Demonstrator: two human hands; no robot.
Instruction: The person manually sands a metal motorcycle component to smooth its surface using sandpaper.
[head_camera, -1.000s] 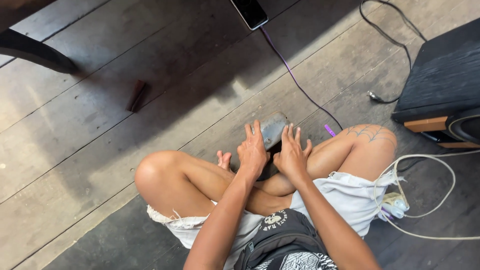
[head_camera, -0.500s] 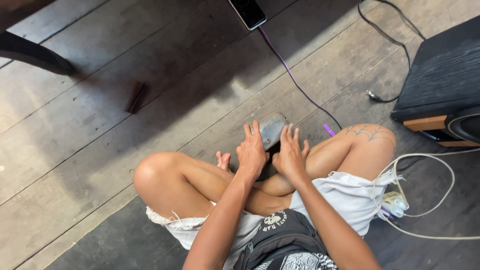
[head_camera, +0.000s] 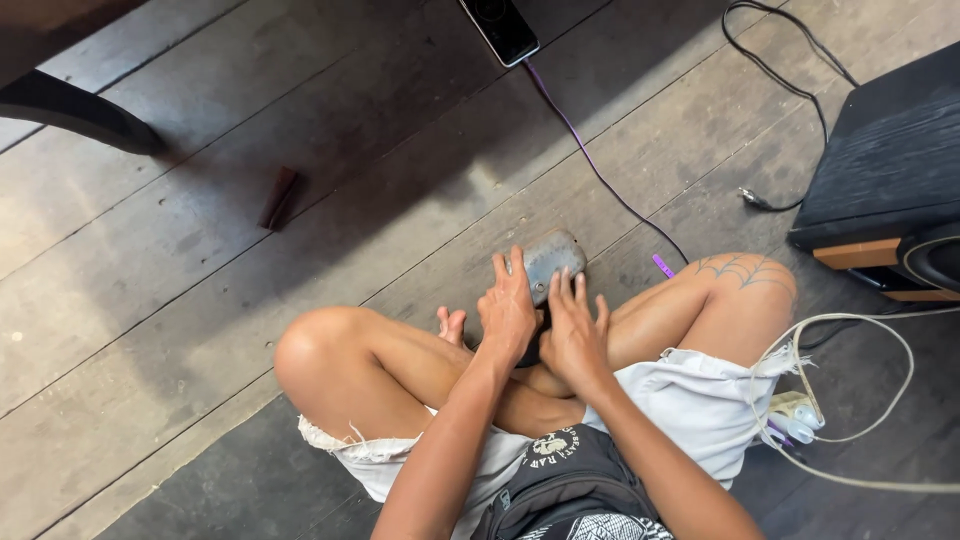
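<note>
Both hands lie flat, fingers spread, pressing down rather than clasping: the left hand (head_camera: 510, 310) and the right hand (head_camera: 573, 335) sit side by side just below the centre of the frame, their fingertips on the near edge of a grey rounded stone-like object (head_camera: 553, 258). Neither hand is closed around it; the palms hide whatever lies under them, so I cannot tell if something is pinned between hand and stone. The object rests on the wooden plank floor (head_camera: 200, 260) in front of the crossed legs, about mid-frame. By the look of it the step in hand is pressing or rubbing against that object, and any further stroke would need steady downward weight. Further out, a purple cable (head_camera: 600, 180) runs to a phone (head_camera: 503, 28) at the top edge, and a black speaker (head_camera: 885, 170) stands at right
</note>
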